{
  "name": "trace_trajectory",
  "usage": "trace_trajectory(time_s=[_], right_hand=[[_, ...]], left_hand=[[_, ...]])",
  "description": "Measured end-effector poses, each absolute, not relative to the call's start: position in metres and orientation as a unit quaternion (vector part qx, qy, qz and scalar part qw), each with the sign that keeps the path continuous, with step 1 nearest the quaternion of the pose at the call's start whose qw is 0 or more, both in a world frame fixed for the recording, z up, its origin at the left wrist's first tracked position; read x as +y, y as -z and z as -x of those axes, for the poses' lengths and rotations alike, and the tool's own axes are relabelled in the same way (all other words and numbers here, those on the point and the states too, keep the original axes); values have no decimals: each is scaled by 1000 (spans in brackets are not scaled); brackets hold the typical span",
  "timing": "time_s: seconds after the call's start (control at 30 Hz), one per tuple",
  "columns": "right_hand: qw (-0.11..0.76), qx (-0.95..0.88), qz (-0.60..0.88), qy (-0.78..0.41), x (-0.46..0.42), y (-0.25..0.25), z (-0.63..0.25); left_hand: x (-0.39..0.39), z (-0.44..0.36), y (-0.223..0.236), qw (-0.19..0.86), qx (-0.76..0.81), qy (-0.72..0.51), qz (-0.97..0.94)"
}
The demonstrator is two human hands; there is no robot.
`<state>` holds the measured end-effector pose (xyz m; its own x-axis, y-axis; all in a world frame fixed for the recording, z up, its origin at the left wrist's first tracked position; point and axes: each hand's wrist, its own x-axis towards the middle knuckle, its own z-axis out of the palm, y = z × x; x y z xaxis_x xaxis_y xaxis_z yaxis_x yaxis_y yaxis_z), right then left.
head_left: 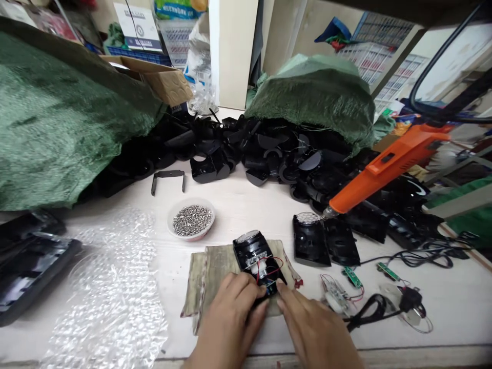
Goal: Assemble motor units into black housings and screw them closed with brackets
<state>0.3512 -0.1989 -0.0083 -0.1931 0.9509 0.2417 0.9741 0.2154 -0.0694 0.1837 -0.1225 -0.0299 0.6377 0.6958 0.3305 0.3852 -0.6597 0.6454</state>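
Black plastic housing lies on a folded cloth, and its inside is open, with red wires and a small white part showing. The left hand holds its lower end, with the fingers curled close together. The right hand is also narrow, and its fingertips press the same end from the other side. Beyond the housing, to the left, stands a white bowl full of small metal screws. To the right of the housing lie two black covers, and an orange power tool rests with its tip near them. Green circuit boards and black cables are also on that side. Bubble wrap lies to the left, and a heap of black plastic parts lies far behind.
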Motion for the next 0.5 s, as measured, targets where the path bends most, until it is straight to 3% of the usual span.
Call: trace_trajectory(time_s=[0.1,0.17,0.33,0.5], right_hand=[[151,-751,643,30,-209,4,-388],[165,-706,684,85,-211,2,-429],[76,-685,716,111,-206,14,-520],[101,-706,695,88,-208,10,-543]], left_hand=[[-126,-181,31,229,306,-324,-866],[-128,-178,33,191,309,-337,-868],[-130,-175,36,145,319,-334,-875],[-130,-172,35,144,317,-337,-875]])
